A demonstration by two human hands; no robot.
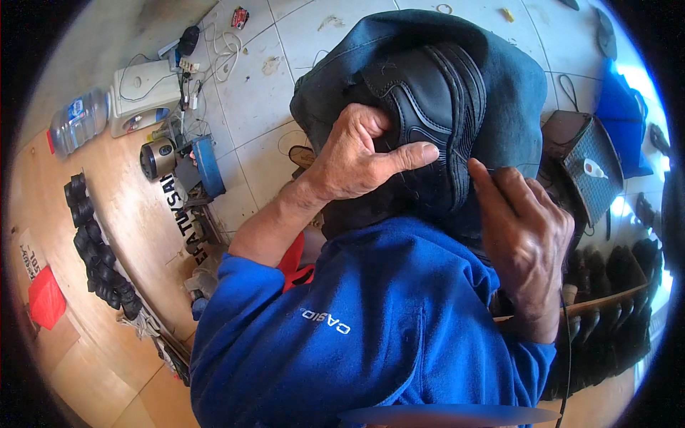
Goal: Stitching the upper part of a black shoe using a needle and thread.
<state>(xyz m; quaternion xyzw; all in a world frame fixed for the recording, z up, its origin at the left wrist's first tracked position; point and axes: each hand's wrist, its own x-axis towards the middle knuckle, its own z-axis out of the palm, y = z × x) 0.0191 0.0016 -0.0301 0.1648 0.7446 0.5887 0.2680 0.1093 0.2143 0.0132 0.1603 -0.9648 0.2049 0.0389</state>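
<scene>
A black shoe (428, 107) rests sole-outward on my lap, over dark denim trousers (499, 64). My left hand (357, 153) grips the shoe from the left, thumb stretched across its side and fingers curled into the opening. My right hand (524, 228) is at the shoe's lower right edge, index finger pointing up against the sole; a thin thread seems to run from its fingers, though I cannot tell clearly. Blue sleeves (371, 328) cover both arms.
On the tiled floor at left lie a plastic water bottle (77, 120), a white box (146, 96), cables and a small blue tool (209, 165). A wooden board (107, 214) carries black parts. At right stand a brown bag (589, 167) and a row of dark shoes (614, 285).
</scene>
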